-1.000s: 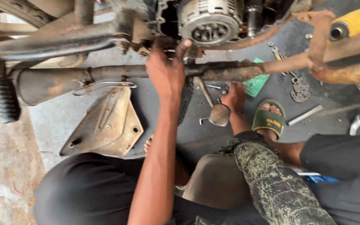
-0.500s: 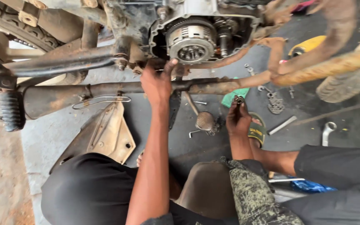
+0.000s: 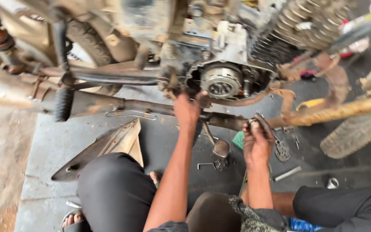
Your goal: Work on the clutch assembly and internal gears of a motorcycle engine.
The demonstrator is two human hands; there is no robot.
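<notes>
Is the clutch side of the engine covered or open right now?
Open: the round clutch sits bare in the engine case, with no cover over it. The left hand reaches just below it.

A tan side cover panel (image 3: pixel 108 148) lies on the grey concrete floor (image 3: pixel 44 146). A small chain sprocket (image 3: pixel 282 151) and a metal rod (image 3: pixel 287 173) lie near the rusty tyre (image 3: pixel 357 133).

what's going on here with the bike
A person sits on the ground beside a motorcycle whose engine side cover is off, so the round clutch assembly is exposed. The left hand reaches up to the lower edge of that opening. The right hand holds a small metal part near the rusty exhaust pipe. Loose parts lie on the grey floor.
</notes>
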